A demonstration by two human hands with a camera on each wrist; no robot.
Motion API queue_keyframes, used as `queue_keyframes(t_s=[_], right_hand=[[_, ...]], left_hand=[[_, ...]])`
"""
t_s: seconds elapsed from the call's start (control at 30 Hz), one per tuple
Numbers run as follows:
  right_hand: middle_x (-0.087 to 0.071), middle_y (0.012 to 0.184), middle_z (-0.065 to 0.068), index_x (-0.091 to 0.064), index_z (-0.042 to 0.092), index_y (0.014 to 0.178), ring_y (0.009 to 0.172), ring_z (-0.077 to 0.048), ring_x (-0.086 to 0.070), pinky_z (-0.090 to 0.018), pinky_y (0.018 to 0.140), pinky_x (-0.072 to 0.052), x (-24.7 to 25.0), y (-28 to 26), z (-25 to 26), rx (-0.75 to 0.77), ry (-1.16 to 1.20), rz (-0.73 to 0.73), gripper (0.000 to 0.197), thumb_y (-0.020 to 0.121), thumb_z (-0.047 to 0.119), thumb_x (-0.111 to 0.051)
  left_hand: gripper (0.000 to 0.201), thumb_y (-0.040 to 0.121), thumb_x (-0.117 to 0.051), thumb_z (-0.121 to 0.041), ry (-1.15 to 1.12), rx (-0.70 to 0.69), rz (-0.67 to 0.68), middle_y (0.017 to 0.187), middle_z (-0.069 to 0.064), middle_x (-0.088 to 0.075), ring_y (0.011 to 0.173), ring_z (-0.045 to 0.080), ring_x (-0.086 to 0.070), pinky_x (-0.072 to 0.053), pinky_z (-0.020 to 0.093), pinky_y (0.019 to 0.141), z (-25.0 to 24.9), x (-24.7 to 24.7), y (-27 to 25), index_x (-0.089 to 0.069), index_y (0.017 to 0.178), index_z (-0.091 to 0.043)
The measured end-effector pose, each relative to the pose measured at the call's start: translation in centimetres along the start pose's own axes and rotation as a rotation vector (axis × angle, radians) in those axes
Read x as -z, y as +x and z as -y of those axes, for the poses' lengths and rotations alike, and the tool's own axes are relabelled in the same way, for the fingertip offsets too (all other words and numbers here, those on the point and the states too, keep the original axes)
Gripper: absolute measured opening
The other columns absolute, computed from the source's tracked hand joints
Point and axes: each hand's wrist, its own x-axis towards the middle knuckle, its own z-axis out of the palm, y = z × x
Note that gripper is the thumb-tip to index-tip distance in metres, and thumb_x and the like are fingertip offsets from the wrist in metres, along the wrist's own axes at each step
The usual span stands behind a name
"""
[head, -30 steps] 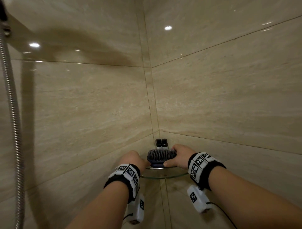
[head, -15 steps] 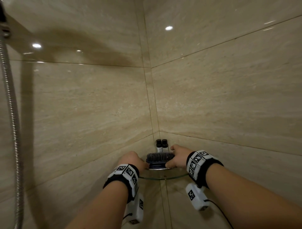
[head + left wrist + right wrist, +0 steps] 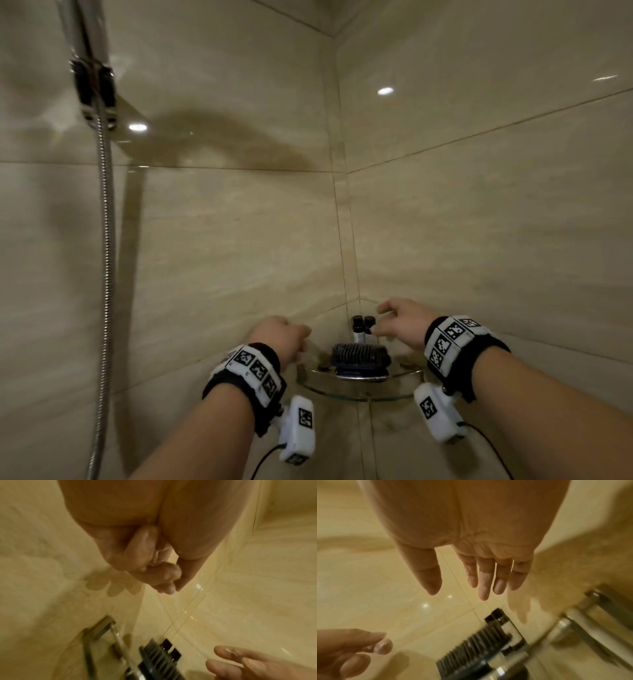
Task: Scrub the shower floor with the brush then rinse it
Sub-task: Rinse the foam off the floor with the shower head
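Note:
A dark scrub brush lies bristles-up on the glass corner shelf, with no hand on it. My left hand hovers just left of the brush, and the left wrist view shows its fingers curled into the palm around nothing. My right hand is raised above and to the right of the brush, near the two small bottles. Its fingers are straight and spread above the brush. The shower floor is out of view.
Two small black-capped bottles stand in the corner behind the brush. A metal shower hose hangs down the left wall from a chrome bracket. Beige tiled walls close in on both sides of the shelf.
Both hands held the brush at the shelf; they have let go and drawn up and apart. The brush stays on the shelf. The head view has shifted left, bringing the bracket into view.

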Motion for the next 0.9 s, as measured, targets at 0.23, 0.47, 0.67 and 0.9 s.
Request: queue_keyframes(t_s=[0.23,0.47,0.67,0.9], right_hand=[[-0.072,0.105,-0.006,-0.07,0.013,0.106,0.097,-0.022,-0.068,-0.034,0.078,-0.055,1.6,-0.7,5.7,0.216,0.133,-0.05,0.016,0.094,0.024,-0.07],[-0.076,0.093,-0.01,-0.072,0.005,0.101,0.08,-0.02,-0.066,-0.03,0.064,-0.049,-2.0,-0.7,8.7,0.257,0.49,0.085,0.025,0.105,0.018,-0.052],[-0.077,0.099,-0.015,-0.07,0.004,0.105,0.083,-0.028,-0.068,-0.034,0.063,-0.051,-5.7,-2.9,9.8,0.112,0.777,0.246,0.049,0.103,0.048,-0.048],[-0.07,0.077,-0.016,-0.062,0.005,0.085,0.069,-0.029,-0.064,-0.034,0.059,-0.05,-5.2,-6.0,12.2,0.156,0.738,0.199,0.044,0.102,0.044,-0.053]], left_hand=[[0.01,0.098,-0.066,-0.017,-0.388,-0.006,-0.033,0.064,0.003,-0.066,0.049,0.017,-0.054,-0.029,0.02,0.04,-4.0,4.4,-3.0,-0.064,0.096,-0.008],[0.026,0.102,-0.062,-0.031,-0.616,0.012,-0.033,0.079,0.008,-0.068,0.06,0.022,-0.061,-0.042,0.025,0.051,-4.4,6.2,-7.7,-0.062,0.108,-0.006],[0.051,0.102,-0.055,-0.053,-0.681,0.136,-0.095,0.108,0.01,-0.067,0.094,0.032,-0.069,-0.054,0.04,0.077,-2.4,6.8,-10.2,-0.061,0.124,-0.008],[0.056,0.102,-0.051,-0.057,-0.68,0.106,-0.108,0.118,0.014,-0.07,0.102,0.035,-0.071,-0.055,0.043,0.084,-2.6,9.4,-12.4,-0.065,0.121,-0.006]])
